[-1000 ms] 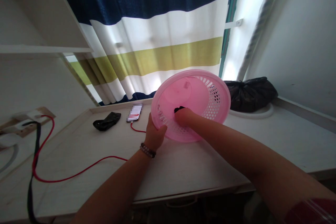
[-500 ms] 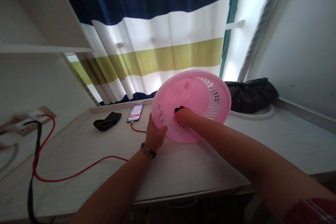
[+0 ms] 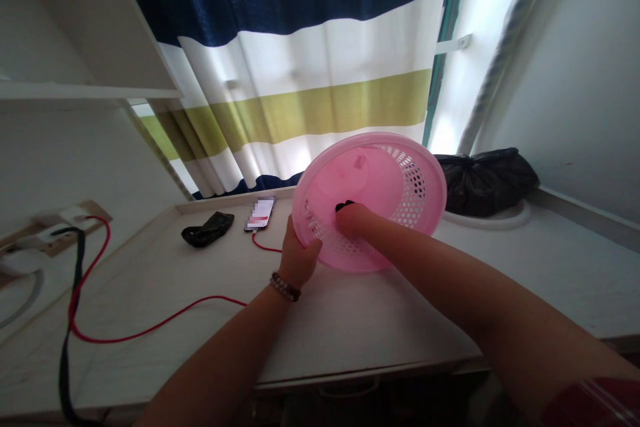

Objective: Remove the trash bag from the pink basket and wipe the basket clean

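Pink plastic basket: it is over the middle of the white worktop, tipped so its round mouth faces the person. Little holes go along its side.
Left hand: it is clamped on the left of the basket's rim, thumb in front and the other fingers behind. A beaded bracelet is on the wrist.
Right hand: it is inside the basket, apart from the left hand. A bit of black stuff shows at its fingers. I cannot tell what it is, or if the hand is closed on it.
Phone: it lies behind the left hand, with a red cable at its near end.
Crumpled black plastic: it lies left of the phone.
Big black plastic bag: it sits right of the basket, on something white and round.
Striped curtain: it hangs at the back, blue, white and green.
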`<move>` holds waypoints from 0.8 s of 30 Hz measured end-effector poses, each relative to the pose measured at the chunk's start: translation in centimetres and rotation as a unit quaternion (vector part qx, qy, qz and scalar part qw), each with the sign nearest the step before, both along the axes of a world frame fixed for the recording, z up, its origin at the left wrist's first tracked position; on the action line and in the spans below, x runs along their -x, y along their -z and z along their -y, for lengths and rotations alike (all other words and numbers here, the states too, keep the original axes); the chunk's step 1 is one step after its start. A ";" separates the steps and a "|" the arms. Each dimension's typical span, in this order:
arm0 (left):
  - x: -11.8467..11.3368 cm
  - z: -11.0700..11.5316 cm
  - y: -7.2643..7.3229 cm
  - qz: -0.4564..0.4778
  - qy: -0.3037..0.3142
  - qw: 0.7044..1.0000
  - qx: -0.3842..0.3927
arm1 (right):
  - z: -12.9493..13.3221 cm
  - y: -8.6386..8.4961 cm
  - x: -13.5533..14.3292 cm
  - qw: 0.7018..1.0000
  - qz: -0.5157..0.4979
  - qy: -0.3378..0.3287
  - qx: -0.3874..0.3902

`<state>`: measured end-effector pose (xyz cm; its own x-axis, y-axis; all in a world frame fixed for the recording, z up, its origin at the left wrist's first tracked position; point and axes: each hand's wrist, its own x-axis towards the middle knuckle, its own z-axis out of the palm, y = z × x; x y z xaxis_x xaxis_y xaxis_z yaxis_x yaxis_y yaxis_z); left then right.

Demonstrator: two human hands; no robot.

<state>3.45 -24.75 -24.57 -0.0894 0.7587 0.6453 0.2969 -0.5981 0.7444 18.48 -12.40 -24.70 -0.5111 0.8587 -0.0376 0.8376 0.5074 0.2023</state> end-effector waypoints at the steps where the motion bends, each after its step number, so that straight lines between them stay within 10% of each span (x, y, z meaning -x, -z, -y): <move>1: 0.0 0.0 0.0 0.000 0.001 1.000 -0.004 | -0.1 0.0 0.0 1.000 -0.001 -0.001 -0.002; 24: 0.1 -0.1 0.1 0.005 0.012 1.000 0.010 | -3.8 0.1 0.8 0.999 0.015 0.044 0.022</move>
<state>3.37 -24.61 -24.67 -0.0766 0.7739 0.6287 0.2754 -0.5896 0.7593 17.67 -8.57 -24.79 -0.4315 0.8976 -0.0899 0.8734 0.4407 0.2075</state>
